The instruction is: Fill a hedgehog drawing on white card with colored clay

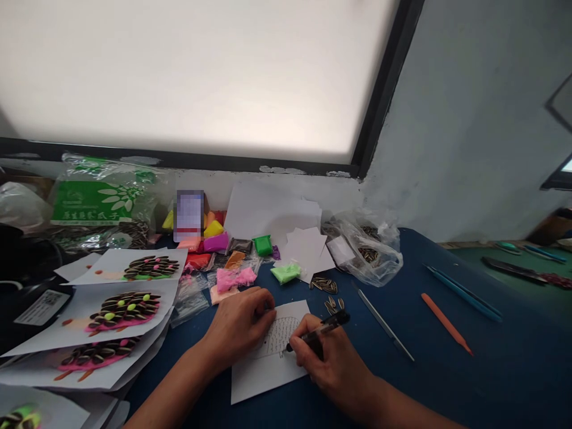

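Paper lies on the blue table just in front of the person, tilted a little, with a rounded outline drawn on it and filled with short dark strokes. The right hand pinches a black pen between thumb and fingers, its tip at the lower right part of the drawing. The left hand rests over the upper left edge of the paper, fingers bent and thumb toward the drawing; whether it grips anything cannot be told.

Just beyond the pen lie two small groups of loose seeds. To their right, a thin grey tool, an orange tool and blue tweezers lie slantwise, apart from one another.

Beyond the left hand are pink clay, light green clay and more packets in green, purple, yellow and red. A pixelated panel stands among them. White sheets lie behind the light green clay, with a clear bag of seeds beside them.

At left, overlapping cards bear seed-covered shapes on pink or green bases. Behind them sits a green-printed bag, below the bright window.
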Tool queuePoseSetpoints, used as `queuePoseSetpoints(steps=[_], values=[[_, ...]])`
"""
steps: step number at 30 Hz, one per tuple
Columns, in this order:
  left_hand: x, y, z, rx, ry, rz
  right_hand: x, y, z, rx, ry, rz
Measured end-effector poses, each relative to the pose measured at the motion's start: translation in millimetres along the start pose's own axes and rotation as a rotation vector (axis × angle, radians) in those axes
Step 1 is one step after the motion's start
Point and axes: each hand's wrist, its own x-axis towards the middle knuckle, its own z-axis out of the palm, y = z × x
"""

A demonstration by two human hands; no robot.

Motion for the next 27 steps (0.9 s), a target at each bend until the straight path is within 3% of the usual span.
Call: queuePoseSetpoints(steps=[7,18,27], values=[[1.0,0.5,0.0,0.008,0.002,0.007,-2.5,-0.3,0.8,0.016,0.003,-0.022],[0.7,-0.5,-0.2,0.003,-0.006,0.014,0.6,4.5,-9.6,-0.034,0.156,0.015],[-0.4,-0.8,-0.7,0.003,-0.004,0.015,-1.4,4.2,-9.4,-0.033,0.097,-0.028]])
